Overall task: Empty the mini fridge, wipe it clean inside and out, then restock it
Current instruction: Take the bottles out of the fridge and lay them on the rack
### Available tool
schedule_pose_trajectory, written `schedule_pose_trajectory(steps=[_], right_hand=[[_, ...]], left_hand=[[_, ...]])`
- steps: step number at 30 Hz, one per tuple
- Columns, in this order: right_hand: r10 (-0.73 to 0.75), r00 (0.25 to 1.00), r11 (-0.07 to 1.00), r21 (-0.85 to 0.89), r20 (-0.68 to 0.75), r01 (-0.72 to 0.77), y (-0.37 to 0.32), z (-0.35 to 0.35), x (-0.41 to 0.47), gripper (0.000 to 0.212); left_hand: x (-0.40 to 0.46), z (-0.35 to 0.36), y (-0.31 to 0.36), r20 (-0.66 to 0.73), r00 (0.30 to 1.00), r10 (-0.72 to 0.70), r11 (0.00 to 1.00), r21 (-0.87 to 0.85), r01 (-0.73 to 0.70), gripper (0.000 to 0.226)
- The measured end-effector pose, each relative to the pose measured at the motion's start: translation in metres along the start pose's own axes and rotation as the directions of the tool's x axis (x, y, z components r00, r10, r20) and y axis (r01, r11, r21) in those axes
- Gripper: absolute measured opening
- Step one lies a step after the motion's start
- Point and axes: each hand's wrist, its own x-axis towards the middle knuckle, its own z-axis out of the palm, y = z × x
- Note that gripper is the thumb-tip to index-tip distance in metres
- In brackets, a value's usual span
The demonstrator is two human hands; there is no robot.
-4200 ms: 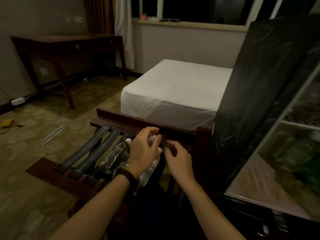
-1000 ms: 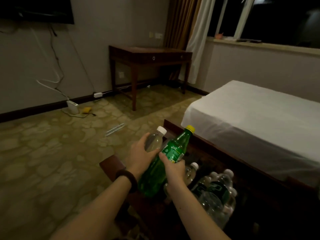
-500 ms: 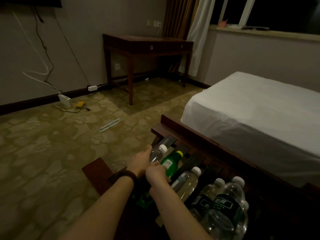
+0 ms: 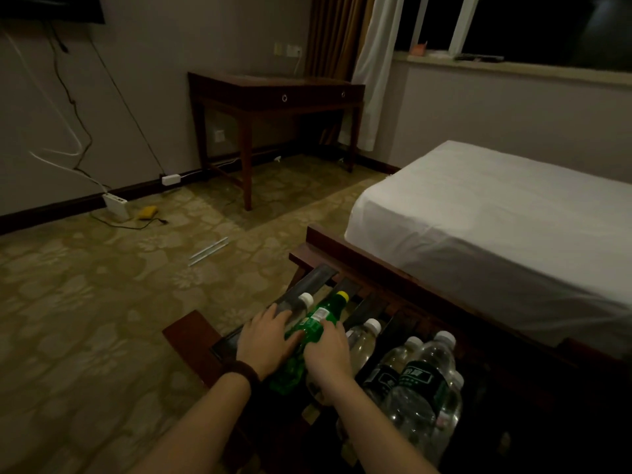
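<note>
Both bottles have come down onto the strapped luggage rack (image 4: 318, 282) at the foot of the bed (image 4: 496, 213); a second ago they were held up in the air. The left hand (image 4: 265, 340) lies over the clear bottle (image 4: 298, 306), fingers loosely curved across it, while the right hand (image 4: 326, 350) is curled round the green soda bottle (image 4: 316, 323), which lies just bed-side of the clear one, its yellow cap pointing away from the person. Closer to the bed stand and lie more water bottles (image 4: 424, 371), touching one another. I judge that emptying is well along: the drinks are parked on the rack. The fridge itself is out of sight right now.
</note>
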Motion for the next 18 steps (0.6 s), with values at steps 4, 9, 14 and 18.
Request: schedule_pose_trajectory(steps=[4, 9, 14, 18], right_hand=[[-0.066, 0.994, 0.995, 0.070, -0.086, 0.072, -0.003, -0.016, -0.015, 0.030], [-0.100, 0.987, 0.994, 0.027, -0.128, 0.104, -0.012, -0.058, -0.037, 0.044], [-0.235, 0.954, 0.970, -0.110, -0.185, 0.218, -0.007, -0.115, -0.077, 0.037], [-0.447, 0.834, 0.880, -0.330, -0.323, 0.343, 0.011, -0.164, -0.128, 0.028]], left_hand=[[-0.012, -0.019, 0.009, -0.062, 0.998, 0.010, 0.997, -0.072, -0.015, 0.051], [-0.030, -0.050, 0.039, -0.164, 0.982, 0.090, 0.982, -0.148, -0.115, 0.051], [-0.062, -0.084, 0.098, -0.297, 0.937, 0.185, 0.930, -0.256, -0.265, 0.040], [-0.106, -0.104, 0.145, -0.464, 0.842, 0.275, 0.866, -0.260, -0.426, 0.027]])
